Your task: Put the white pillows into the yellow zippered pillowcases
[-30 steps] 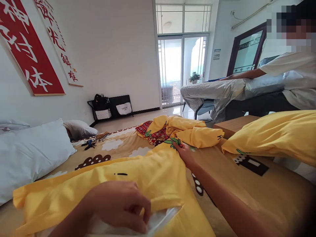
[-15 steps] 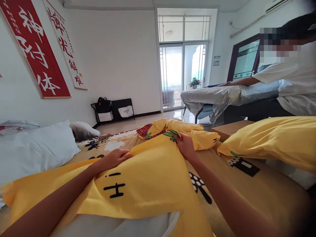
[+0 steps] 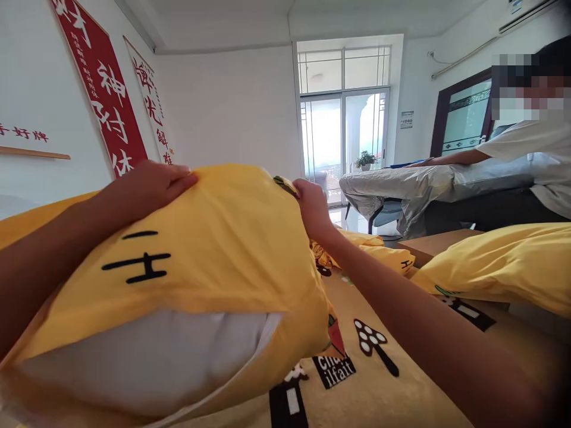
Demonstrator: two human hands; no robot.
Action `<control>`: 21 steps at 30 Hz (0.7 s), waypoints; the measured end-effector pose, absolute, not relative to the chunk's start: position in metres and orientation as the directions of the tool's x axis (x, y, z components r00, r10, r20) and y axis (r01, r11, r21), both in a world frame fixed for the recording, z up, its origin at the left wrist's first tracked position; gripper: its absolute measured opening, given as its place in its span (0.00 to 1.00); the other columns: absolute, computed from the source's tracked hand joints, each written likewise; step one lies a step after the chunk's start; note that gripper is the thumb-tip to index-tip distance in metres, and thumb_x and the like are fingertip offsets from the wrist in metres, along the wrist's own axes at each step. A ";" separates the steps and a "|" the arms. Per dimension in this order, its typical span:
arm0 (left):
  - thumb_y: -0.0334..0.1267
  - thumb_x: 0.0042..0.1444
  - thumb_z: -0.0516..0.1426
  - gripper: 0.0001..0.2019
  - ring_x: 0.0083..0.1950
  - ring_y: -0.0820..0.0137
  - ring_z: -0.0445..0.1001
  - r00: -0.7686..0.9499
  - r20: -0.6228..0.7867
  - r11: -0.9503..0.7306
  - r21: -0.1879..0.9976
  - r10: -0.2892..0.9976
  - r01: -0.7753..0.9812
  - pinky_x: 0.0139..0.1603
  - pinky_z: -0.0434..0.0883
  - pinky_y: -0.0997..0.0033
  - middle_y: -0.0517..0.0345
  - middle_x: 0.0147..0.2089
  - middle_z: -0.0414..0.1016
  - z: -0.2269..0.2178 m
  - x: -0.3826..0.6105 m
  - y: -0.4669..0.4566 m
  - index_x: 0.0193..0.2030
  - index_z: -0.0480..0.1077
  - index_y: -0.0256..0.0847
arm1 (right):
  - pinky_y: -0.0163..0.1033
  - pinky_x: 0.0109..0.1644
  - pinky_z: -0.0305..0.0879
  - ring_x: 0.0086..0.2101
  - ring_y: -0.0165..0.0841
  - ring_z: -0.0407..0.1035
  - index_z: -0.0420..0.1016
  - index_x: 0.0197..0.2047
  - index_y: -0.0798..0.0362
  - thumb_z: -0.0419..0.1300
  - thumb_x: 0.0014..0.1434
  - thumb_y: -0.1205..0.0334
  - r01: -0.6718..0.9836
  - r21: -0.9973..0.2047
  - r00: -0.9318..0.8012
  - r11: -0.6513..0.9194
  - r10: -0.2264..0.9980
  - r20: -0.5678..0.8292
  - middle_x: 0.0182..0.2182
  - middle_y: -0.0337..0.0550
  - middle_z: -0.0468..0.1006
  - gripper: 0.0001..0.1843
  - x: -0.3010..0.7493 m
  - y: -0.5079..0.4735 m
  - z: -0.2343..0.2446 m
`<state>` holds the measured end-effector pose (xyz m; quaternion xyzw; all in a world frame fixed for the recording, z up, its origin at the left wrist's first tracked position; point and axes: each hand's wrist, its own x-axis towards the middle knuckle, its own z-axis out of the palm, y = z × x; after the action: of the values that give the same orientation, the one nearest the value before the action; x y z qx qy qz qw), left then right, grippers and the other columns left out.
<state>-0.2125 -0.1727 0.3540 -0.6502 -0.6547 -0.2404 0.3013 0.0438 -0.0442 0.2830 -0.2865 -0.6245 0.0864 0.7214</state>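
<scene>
A yellow pillowcase point(image 3: 236, 249) printed with black "Hi" lettering is raised in front of me. Its open side faces me, and a white pillow point(image 3: 147, 351) shows inside. At the far upper edge my left hand point(image 3: 156, 184) is closed, fingers and thumb pinching the fabric. My right hand point(image 3: 314, 205) grips the far right corner, where a bit of green print shows. The far side of the pillowcase is hidden from me.
Beneath lies a tan patterned blanket point(image 3: 379, 404). Another yellow pillow point(image 3: 499, 261) lies at the right, near a cardboard box point(image 3: 432, 244). More yellow cloth point(image 3: 388, 255) is beyond my right arm. A person point(image 3: 544, 137) leans over a plastic-covered table point(image 3: 401, 184).
Both hands have lifted the far edge of the pillowcase, tilting it up with the pillow inside. The opening now gapes wider and more white shows. The view has tipped upward.
</scene>
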 end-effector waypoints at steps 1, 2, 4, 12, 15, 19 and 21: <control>0.51 0.61 0.48 0.19 0.27 0.74 0.59 0.056 0.700 0.035 -0.115 0.712 0.993 0.34 0.56 0.75 0.64 0.21 0.60 0.350 -0.212 -0.171 0.25 0.61 0.40 | 0.35 0.29 0.46 0.24 0.26 0.45 0.50 0.20 0.50 0.54 0.63 0.59 0.264 -0.523 0.221 0.810 0.477 0.850 0.18 0.30 0.50 0.23 0.042 -0.042 0.287; 0.51 0.61 0.47 0.20 0.27 0.74 0.59 0.071 0.702 0.029 -0.130 0.708 0.991 0.33 0.56 0.74 0.64 0.21 0.61 0.344 -0.213 -0.170 0.24 0.60 0.41 | 0.35 0.29 0.46 0.24 0.26 0.46 0.50 0.20 0.50 0.54 0.63 0.60 0.277 -0.520 0.261 0.808 0.457 0.850 0.18 0.30 0.51 0.22 0.042 -0.038 0.289; 0.53 0.62 0.45 0.21 0.27 0.72 0.61 0.046 0.723 0.011 -0.074 0.690 0.997 0.31 0.56 0.73 0.63 0.22 0.63 0.328 -0.219 -0.169 0.23 0.58 0.41 | 0.35 0.29 0.46 0.24 0.27 0.47 0.52 0.20 0.50 0.54 0.62 0.61 0.282 -0.503 0.327 0.817 0.410 0.851 0.18 0.31 0.53 0.21 0.043 -0.029 0.291; 0.64 0.55 0.46 0.27 0.32 0.64 0.72 -0.030 0.538 -0.025 0.094 0.842 0.995 0.28 0.62 0.70 0.55 0.31 0.74 0.311 -0.205 -0.174 0.30 0.70 0.43 | 0.35 0.28 0.45 0.23 0.26 0.49 0.53 0.21 0.50 0.55 0.61 0.54 0.259 -0.318 0.165 0.912 0.283 0.945 0.18 0.32 0.54 0.21 0.029 -0.036 0.305; 0.62 0.50 0.55 0.23 0.35 0.63 0.73 0.047 0.624 -0.195 0.171 0.780 0.966 0.30 0.65 0.69 0.54 0.35 0.75 0.335 -0.160 -0.171 0.37 0.71 0.42 | 0.35 0.29 0.48 0.24 0.26 0.51 0.53 0.21 0.51 0.55 0.62 0.53 0.189 -0.243 0.087 0.951 0.230 0.969 0.19 0.32 0.55 0.22 0.017 -0.051 0.320; 0.47 0.50 0.61 0.13 0.31 0.64 0.72 0.041 0.652 -0.260 0.244 0.757 0.934 0.27 0.65 0.69 0.57 0.27 0.68 0.365 -0.111 -0.161 0.29 0.66 0.40 | 0.36 0.33 0.56 0.27 0.28 0.58 0.61 0.25 0.51 0.55 0.63 0.54 0.124 -0.174 0.021 0.977 0.173 0.985 0.22 0.34 0.61 0.17 0.012 -0.068 0.342; 0.42 0.52 0.59 0.11 0.33 0.64 0.72 0.051 0.756 -0.325 0.218 0.652 0.920 0.30 0.66 0.68 0.57 0.26 0.66 0.371 -0.101 -0.155 0.26 0.64 0.40 | 0.37 0.36 0.60 0.30 0.29 0.62 0.65 0.28 0.51 0.56 0.63 0.52 0.065 -0.163 0.037 0.984 0.161 0.986 0.25 0.35 0.64 0.15 0.016 -0.074 0.351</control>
<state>-0.1010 -0.1546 0.3705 -0.7057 -0.5571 -0.4053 0.1652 0.0156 -0.0741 0.3511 -0.0817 -0.6931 0.0334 0.7154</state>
